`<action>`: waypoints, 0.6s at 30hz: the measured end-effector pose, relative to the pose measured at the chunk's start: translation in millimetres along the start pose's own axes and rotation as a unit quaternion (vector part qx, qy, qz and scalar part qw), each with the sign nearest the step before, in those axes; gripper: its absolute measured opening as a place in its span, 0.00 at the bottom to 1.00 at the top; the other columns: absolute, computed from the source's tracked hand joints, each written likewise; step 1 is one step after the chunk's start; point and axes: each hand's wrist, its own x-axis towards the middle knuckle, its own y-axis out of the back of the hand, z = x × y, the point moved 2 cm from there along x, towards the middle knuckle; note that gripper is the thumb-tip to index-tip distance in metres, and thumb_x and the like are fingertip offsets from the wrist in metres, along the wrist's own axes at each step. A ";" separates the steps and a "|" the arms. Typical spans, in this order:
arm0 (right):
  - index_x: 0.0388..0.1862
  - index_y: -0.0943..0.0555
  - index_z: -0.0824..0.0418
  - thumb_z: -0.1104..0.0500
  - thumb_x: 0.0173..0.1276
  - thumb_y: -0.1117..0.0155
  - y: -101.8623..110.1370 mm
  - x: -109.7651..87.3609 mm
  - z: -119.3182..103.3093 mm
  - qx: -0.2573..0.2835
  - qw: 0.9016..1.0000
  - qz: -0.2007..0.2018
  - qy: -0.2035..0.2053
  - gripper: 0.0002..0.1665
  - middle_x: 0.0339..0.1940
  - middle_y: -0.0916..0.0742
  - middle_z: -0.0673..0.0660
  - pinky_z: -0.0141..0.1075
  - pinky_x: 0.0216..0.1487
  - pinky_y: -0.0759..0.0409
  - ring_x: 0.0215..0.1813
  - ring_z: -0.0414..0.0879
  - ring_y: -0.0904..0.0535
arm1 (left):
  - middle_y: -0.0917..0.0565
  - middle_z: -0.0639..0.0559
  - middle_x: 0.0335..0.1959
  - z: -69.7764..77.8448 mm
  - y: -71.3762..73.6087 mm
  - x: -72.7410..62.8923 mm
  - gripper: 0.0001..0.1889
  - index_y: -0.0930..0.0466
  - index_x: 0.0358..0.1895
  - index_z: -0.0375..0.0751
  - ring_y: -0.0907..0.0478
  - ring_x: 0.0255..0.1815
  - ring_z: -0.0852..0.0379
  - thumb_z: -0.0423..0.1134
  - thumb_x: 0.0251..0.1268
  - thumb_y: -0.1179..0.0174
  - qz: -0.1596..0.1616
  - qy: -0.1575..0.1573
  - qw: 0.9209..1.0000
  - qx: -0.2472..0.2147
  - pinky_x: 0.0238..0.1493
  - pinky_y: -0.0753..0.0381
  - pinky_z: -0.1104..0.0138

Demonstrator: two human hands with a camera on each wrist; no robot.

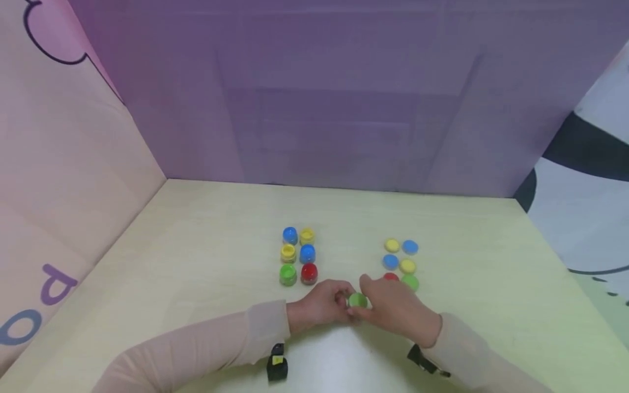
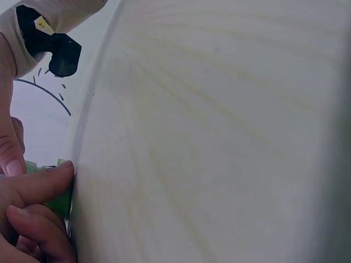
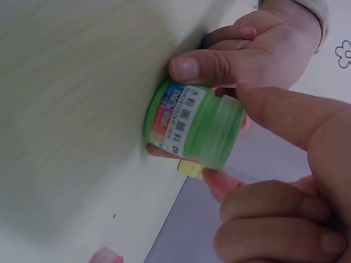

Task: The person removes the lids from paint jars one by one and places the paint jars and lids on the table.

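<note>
A small paint jar (image 3: 194,126) with green paint and a printed label is held between both hands, tilted low over the table. My left hand (image 1: 321,303) grips its labelled body, with the thumb lying along the side in the right wrist view. The fingertips of my right hand (image 1: 395,303) pinch the neck end from opposite sides. Seen from the head view, the jar's green round top faces up between the hands. In the left wrist view, fingers largely cover the green jar (image 2: 60,203).
Left of the hands, several paint jars stand in two columns, among them a green jar (image 1: 288,275) and a red jar (image 1: 309,273). Several round lids lie on the right, including a blue lid (image 1: 410,247) and a green lid (image 1: 410,282). A purple panel (image 1: 334,109) rises behind the table.
</note>
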 end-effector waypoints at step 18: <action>0.36 0.27 0.57 0.53 0.58 0.33 14.3 -3.1 -0.9 -0.007 0.998 0.003 0.064 0.14 0.15 0.29 0.44 0.24 0.15 0.41 0.16 0.34 0.39 | 0.26 0.54 0.21 1.6 0.5 -0.1 0.13 0.19 0.35 0.48 0.31 0.27 0.59 0.30 0.46 0.29 -0.007 -0.001 1.000 -0.021 0.31 0.32 0.70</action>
